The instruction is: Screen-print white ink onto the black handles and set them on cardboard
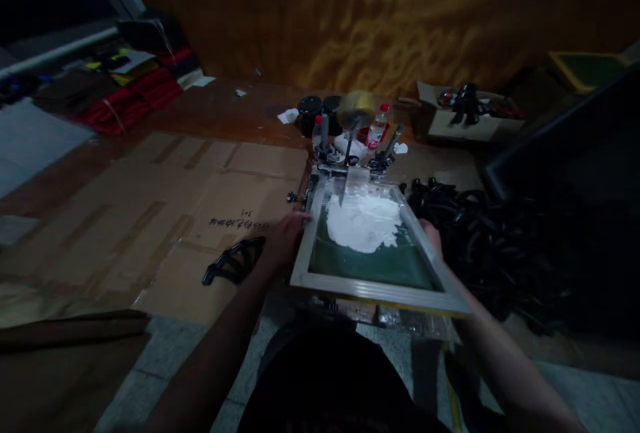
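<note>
A silkscreen printing frame [380, 290] with pale metal edges slants up in front of me, over a small stand. White paste [364, 223] is spread over its green mesh [370, 265], under a squeegee-like blade [357, 181]. My left hand [286, 238] is at the left edge of the frame, its fingertips close to or touching it; dim light hides how the fingers are bent. Beyond the right edge shows part of my right hand [432, 236], its fingers hidden by the frame. A black curved plastic piece [234, 261] lies beside my left forearm.
Flat cardboard [165, 199] covers the table at left. Many black curved pieces [475, 246] are heaped at right. Behind the frame stand a red-capped bottle [377, 127], black jars [310, 113] and a tape roll [357, 106]. A filled carton [470, 126] sits back right, red bundles [135, 99] back left.
</note>
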{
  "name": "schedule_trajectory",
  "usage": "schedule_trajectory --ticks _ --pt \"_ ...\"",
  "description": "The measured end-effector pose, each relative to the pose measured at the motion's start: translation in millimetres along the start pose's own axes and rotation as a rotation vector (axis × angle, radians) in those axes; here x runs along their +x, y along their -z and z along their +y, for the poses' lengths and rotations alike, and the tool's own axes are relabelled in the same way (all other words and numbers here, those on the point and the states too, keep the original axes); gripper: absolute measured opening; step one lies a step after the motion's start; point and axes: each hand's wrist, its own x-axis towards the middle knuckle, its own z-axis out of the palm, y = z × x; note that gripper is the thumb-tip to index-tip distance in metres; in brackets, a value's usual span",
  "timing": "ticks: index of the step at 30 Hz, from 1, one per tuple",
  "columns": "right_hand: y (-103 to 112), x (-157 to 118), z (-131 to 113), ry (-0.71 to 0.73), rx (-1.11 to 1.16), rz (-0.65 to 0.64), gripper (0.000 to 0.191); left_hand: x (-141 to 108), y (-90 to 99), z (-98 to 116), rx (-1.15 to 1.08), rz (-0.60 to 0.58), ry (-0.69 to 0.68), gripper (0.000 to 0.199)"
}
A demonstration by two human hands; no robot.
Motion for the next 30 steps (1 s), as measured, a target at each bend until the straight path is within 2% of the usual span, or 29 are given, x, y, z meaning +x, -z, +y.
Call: schedule_trajectory --ticks 2,4,5,7,9,11,12,14,16,18,20,23,25,28,30 --pt "9.4 18.1 4.5 -0.083 -0.044 0.139 0.046 -10.6 -8.2 -33.3 -0.021 -0.063 0.078 0.047" --pt "9.3 39.8 -13.0 -0.035 -0.083 0.226 0.045 -14.8 -19.1 -59.9 -0.032 -0.076 0.121 0.059" --pt "6.5 50.4 -27.7 0.031 -0.100 0.227 0.053 -14.9 -24.2 -69.6 -0.014 -0.058 0.126 0.062" --pt "-1.7 66.5 -61.3 0.162 -0.135 0.116 0.060 -12.8 -31.4 -82.1 0.042 -0.028 0.131 0.061" --pt "-10.1 70.6 -89.6 0.202 -0.171 -0.108 0.043 -9.9 -34.3 -87.7 0.082 -0.036 0.140 0.059" --pt "-16.1 59.6 -105.6 0.188 -0.200 -0.313 0.024 -8.4 -34.6 -90.2 0.088 -0.054 0.140 0.056" --pt "-17.7 49.3 -108.7 0.195 -0.207 -0.382 0.020 -8.3 -34.5 -91.1 0.084 -0.061 0.137 0.054" --pt "-17.6 24.8 -107.9 0.284 -0.199 -0.453 0.022 -8.8 -34.5 -93.1 0.072 -0.072 0.139 0.054" --pt "-13.6 4.9 -102.5 0.439 -0.153 -0.501 0.027 -9.6 -35.1 -95.2 0.061 -0.084 0.151 0.056" --pt "-7.9 -2.3 -97.8 0.562 -0.099 -0.558 0.029 -9.9 -35.8 -96.4 0.056 -0.075 0.144 0.056" --pt "-4.4 1.8 -96.6 0.565 -0.080 -0.574 0.028 -10.1 -36.1 -96.2 0.056 -0.069 0.142 0.056" --pt "-8.9 7.1 -98.2 0.460 -0.120 -0.451 0.025 -10.8 -35.7 -93.3 0.059 -0.079 0.165 0.057" --pt "-16.4 -1.4 -97.1 0.456 -0.123 -0.375 0.030 -11.8 -35.7 -91.4 0.052 -0.071 0.161 0.057" --pt "-23.5 -21.2 -90.8 0.526 -0.052 -0.385 0.038 -13.2 -36.1 -90.1 0.037 -0.047 0.147 0.054" --pt "-21.9 -21.6 -88.6 0.499 -0.003 -0.403 0.037 -13.9 -35.7 -89.5 0.041 -0.046 0.152 0.054"
